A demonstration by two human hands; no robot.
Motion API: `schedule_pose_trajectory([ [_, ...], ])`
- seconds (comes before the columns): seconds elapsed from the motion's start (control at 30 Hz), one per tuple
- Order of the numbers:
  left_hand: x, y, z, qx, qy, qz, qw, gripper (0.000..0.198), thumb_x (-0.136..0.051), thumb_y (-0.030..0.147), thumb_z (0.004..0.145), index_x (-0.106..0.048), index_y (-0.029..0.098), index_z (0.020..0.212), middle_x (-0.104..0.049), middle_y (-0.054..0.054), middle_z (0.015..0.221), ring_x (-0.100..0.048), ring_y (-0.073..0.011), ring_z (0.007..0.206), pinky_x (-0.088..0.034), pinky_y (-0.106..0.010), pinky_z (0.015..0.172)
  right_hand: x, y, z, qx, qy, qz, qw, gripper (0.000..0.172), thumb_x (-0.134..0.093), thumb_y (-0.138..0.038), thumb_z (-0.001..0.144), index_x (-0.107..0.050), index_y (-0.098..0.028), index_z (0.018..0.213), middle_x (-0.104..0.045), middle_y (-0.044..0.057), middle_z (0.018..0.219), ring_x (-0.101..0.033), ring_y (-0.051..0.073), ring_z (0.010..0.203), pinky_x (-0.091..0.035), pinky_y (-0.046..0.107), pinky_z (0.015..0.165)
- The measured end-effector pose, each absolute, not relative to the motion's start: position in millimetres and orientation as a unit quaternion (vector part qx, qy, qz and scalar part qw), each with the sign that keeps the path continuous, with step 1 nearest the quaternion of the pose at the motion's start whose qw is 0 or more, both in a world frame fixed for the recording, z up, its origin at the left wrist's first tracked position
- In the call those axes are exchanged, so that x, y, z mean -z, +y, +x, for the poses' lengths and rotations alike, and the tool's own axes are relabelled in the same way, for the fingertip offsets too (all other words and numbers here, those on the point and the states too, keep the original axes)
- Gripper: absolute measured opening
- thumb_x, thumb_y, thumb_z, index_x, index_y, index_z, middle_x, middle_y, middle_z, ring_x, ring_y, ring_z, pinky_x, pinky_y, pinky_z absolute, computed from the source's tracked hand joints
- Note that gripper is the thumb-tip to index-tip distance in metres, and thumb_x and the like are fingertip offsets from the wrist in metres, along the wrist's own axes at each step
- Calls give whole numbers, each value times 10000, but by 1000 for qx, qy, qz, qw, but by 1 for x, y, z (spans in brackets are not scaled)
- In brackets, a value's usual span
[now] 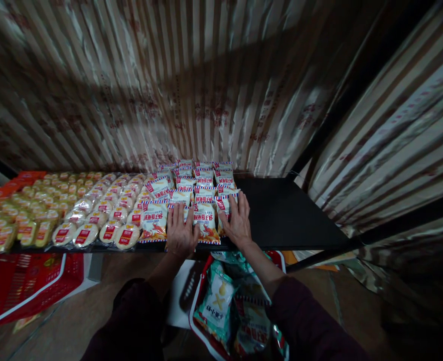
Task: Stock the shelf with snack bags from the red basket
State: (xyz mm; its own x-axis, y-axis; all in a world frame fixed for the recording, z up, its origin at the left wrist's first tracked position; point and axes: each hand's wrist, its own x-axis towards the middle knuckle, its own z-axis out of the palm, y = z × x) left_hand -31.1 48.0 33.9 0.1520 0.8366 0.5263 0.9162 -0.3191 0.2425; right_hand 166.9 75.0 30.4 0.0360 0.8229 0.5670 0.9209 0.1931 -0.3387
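Note:
Both of my hands rest on white snack bags (pixel 205 220) with red lettering and striped edges, laid in overlapping rows on a black shelf (pixel 292 215). My left hand (pixel 181 233) lies flat over a bag near the shelf's front edge, fingers stretched out. On the rightmost row, my right hand (pixel 237 220) presses on a bag (pixel 222 204), its fingers extended and the thumb apart. Left of the bags run rows of round, clear-wrapped cakes (pixel 86 234) with red labels. The parts of the bags beneath my palms are hidden.
Small yellow packets (pixel 28 230) and orange-red packages (pixel 3 189) fill the shelf's left end. Below the front edge stands a red basket (pixel 195 321) with green bags (pixel 217 301) and more snack bags. Another red basket (pixel 29 281) is at lower left. Striped curtain (pixel 213 90) hangs behind.

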Motion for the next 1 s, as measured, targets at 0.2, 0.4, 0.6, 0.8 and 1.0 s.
schedule_pose_trajectory([
  [0.2,-32,52,-26,296,-602,-739,64,511,-437,316,897,-475,161,1382,-387,-156,1495,-258,-311,1430,-210,-540,1161,-18,72,167,56,-690,-657,297,591,-397,-464,921,-353,-196,1445,-179,133,1579,-176,335,1436,-345,541,1074],
  [0.4,-32,55,-26,304,-613,-726,66,495,-460,321,895,-495,190,1372,-399,-135,1492,-235,-331,1435,-222,-555,1152,-11,71,179,26,-662,-685,302,609,-363,-509,925,-353,-203,1452,-167,150,1581,-247,353,1420,-350,528,1081],
  [0.6,-38,56,-25,315,-628,-707,80,518,-442,345,912,-440,215,1413,-385,-130,1502,-242,-329,1433,-245,-550,1143,-14,72,178,12,-660,-690,296,635,-341,-520,927,-303,-203,1475,-251,170,1554,-322,353,1392,-390,535,1049],
  [0.8,-57,91,-59,361,-687,-624,88,553,-363,384,937,-421,116,1417,-304,-203,1526,-183,-351,1445,-233,-546,1141,-54,80,152,92,-718,-588,361,623,-361,-450,937,-238,-220,1503,-111,109,1604,-152,311,1462,-277,535,1133],
  [1.0,-66,148,-102,356,-752,-555,1,624,-275,404,946,-405,-20,1386,-422,-302,1417,-319,-388,1386,-268,-589,1099,-83,121,81,9,-803,-520,291,516,-269,-393,980,-411,-189,1432,-302,101,1552,-242,237,1443,-267,453,1163],
])
